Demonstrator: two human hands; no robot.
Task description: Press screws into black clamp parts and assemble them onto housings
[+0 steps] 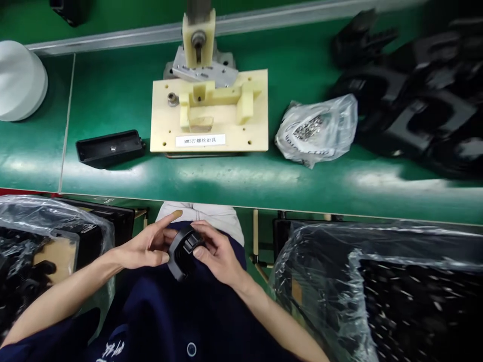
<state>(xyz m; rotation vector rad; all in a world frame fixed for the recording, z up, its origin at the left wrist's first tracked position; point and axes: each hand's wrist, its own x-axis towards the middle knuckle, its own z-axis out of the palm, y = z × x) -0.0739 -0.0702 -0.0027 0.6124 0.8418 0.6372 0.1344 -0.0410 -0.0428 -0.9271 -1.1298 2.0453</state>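
Note:
A curved black plastic part (pixel 177 259) with a ribbed block on one side is held above my lap, just in front of the bench edge. My right hand (pixel 221 256) grips it by the ribbed end, thumb on the near face and fingers on the far side. To its left, my left hand (pixel 145 245) has its thumb and index finger spread apart. The left thumb tip is at the part's edge; I cannot tell if it touches. Some of the left fingers are partly hidden behind the part.
On the green bench (pixel 234 181) stands a cream screw fixture (pixel 241 138) with a labelled base. A black tray (pixel 109 148) lies left of it, a plastic bag of screws (pixel 317 128) right. Dark parts (pixel 411 95) pile up far right. Plastic-lined bins (pixel 320 261) flank my lap.

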